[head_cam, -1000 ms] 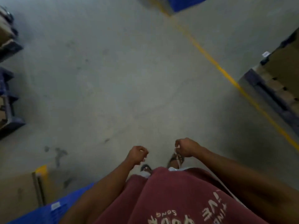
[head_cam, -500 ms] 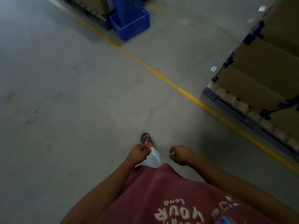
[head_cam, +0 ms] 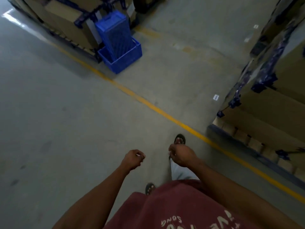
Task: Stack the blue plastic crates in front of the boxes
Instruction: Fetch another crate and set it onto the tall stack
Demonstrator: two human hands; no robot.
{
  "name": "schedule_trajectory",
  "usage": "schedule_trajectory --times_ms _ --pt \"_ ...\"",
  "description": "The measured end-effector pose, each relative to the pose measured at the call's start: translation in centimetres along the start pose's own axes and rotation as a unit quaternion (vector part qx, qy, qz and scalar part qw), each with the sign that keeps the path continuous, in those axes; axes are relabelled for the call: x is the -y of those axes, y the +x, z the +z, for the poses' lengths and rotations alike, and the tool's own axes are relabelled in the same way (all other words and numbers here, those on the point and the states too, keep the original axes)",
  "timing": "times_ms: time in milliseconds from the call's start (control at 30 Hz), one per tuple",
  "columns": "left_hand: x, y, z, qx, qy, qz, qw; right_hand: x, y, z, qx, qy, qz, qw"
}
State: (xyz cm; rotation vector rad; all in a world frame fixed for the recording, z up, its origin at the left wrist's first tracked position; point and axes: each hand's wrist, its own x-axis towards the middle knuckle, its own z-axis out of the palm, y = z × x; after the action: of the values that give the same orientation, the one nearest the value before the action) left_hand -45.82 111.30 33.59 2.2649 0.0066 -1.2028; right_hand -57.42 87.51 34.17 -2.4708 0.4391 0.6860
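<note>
A blue plastic crate (head_cam: 126,59) sits on the concrete floor at the upper middle, beside a pallet of cardboard boxes (head_cam: 66,20). A second blue crate (head_cam: 113,30) stands on end inside it and leans against the boxes. My left hand (head_cam: 133,159) and my right hand (head_cam: 180,155) are held out low in front of me, far from the crates. Their fingers are loosely curled and neither holds anything.
A yellow floor line (head_cam: 165,114) runs diagonally from the crates toward the lower right. Another pallet of strapped cardboard boxes (head_cam: 270,104) stands on the right. My sandalled feet (head_cam: 179,139) are on open grey floor left of the line.
The view has swung and moved forward. The blue crates and the boxes behind them are now nearer and lower in view. Both hands stay curled and hold nothing.
</note>
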Motion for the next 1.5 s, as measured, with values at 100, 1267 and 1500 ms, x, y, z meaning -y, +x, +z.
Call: schedule_trajectory --times_ms 100,1267,1500 --pt "-6.2 6.2 -2.6 -0.009 -0.010 0.006 1.000 -1.4 8.5 -4.4 -0.001 0.009 -0.015 1.000" --pt "-47.7 59.4 -54.5 -0.083 -0.208 -0.065 0.973 18.0 85.9 -53.4 0.016 -0.018 -0.127 0.992" --pt "-52.9 73.2 -63.2 -0.150 -0.364 -0.160 0.905 22.3 108.4 -59.2 0.069 -0.028 -0.132 0.988"
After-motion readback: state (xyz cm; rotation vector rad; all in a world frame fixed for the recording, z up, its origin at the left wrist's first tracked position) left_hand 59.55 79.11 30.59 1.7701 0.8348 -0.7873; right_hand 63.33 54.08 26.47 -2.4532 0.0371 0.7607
